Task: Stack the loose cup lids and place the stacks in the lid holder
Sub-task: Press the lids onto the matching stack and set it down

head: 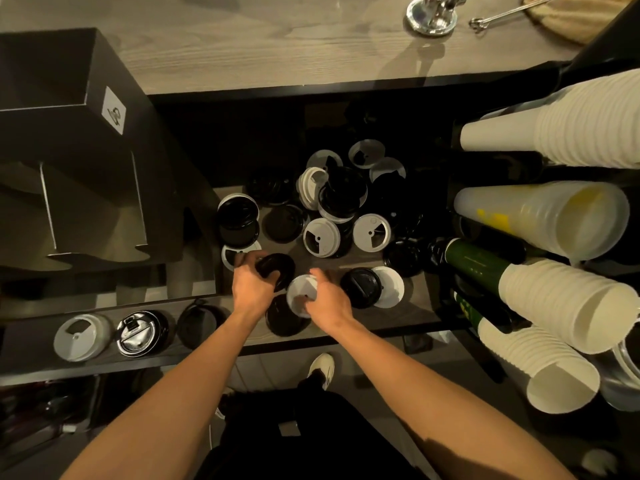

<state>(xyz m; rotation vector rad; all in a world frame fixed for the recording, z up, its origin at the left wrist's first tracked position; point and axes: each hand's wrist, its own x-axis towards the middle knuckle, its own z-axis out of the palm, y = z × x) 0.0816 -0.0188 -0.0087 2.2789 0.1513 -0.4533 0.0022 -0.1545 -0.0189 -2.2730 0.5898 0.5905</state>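
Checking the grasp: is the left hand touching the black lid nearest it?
Touching. The head view shows the left hand with fingers curled around the black lid.

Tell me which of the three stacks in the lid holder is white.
The leftmost stack: its top lid is white, while the middle stack and the right stack beside it are black.

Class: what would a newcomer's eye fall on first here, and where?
The jumble of loose black and white lids strewn over the shelf at centre. Just in front, the left hand grips a black lid and the right hand holds a white lid. Stacks of white paper cups jut in from the right.
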